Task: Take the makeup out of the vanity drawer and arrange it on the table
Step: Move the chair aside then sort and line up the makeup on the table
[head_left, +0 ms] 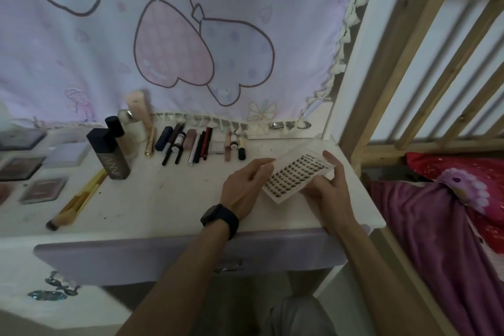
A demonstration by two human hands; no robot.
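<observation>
Palettes (45, 189): 9 o'clock on the surface (163, 199) — several flat square compacts lying side by side, blurred.
Brushes (79, 198): 8 o'clock, just right of the palettes; yellow handles bundled together, lying along the 1-to-7 o'clock line.
Dark bottle (109, 155): 10 o'clock, upright and square-sided, just beyond the brush handles. A second bottle (116, 127) with a dark cap stands right behind it.
Pale tube (139, 109): 11 o'clock, leaning back against the cloth (163, 35) that hangs behind the surface.
Pencil row (188, 144): 12 o'clock, pencils and lipsticks laid side by side along the far edge, under the cloth's fringe.
Small tubes (234, 142): just right of the pencil row, a few short ones lying parallel.
Left hand (245, 185): watch (219, 217) on the wrist; fingers stretched out, tips against the long left edge of the lash tray, nothing clasped.
Lash tray (297, 174): 3 o'clock over the surface — clear and flat with rows of dark lash clusters, tilted, between the two hands. Cannot tell whether a corner rests on the surface.
Right hand (327, 191): grips the lash tray, thumb on its far right edge, fingers curled at its near side.
Drawer front (191, 254): 6 o'clock, lilac, below the near edge of the surface; cannot tell how far it is pulled out.
Bed (436, 226): right of the surface, wooden slatted frame with purple and red bedding.
</observation>
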